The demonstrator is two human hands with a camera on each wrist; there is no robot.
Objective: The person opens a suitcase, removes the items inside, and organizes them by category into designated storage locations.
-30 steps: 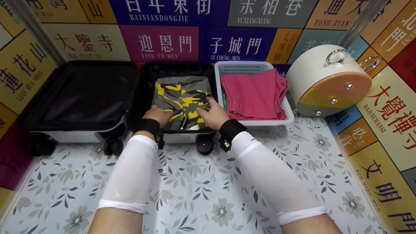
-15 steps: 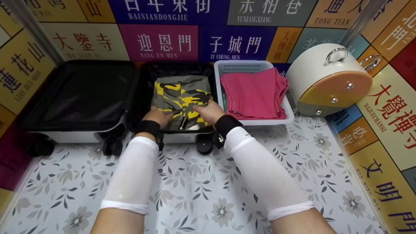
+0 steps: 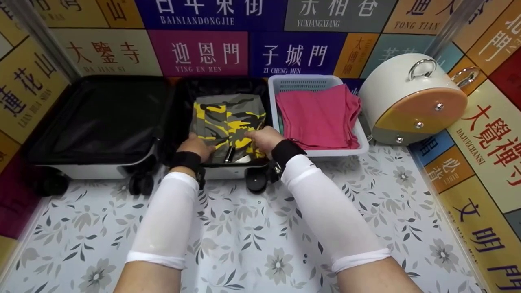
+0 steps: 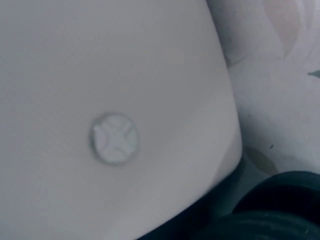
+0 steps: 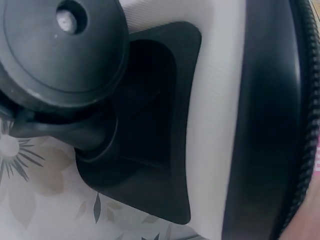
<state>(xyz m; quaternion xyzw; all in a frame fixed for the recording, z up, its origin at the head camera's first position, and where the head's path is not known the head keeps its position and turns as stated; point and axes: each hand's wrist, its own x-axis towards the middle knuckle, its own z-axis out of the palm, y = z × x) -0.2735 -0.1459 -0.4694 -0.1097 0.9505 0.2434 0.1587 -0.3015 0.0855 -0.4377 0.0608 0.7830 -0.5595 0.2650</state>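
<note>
A folded grey, black and yellow camouflage garment (image 3: 228, 112) lies in the right half of an open suitcase (image 3: 222, 173). My left hand (image 3: 194, 146) rests at the garment's lower left edge, thumb over the cloth, the other fingers mostly hidden at its side. At the lower right edge, my right hand (image 3: 266, 139) touches the cloth with one straight digit, its remaining fingers largely out of sight. Neither wrist view shows the garment: the left one has the pale suitcase shell (image 4: 170, 90) with a round stud, the right one a black suitcase wheel (image 5: 60, 55).
The suitcase's other half (image 3: 110, 118), under a black lining, lies to the left. A pale plastic basket (image 3: 338, 153) with folded pink cloth (image 3: 315, 116) stands right of the suitcase. Beyond it sits a round white case (image 3: 401, 81) with metal handles. Printed walls enclose the back and sides.
My right hand has shifted slightly left and down along the garment, and its fingers are drawn in more. My left hand has barely moved. The garment stays nearly in place.
</note>
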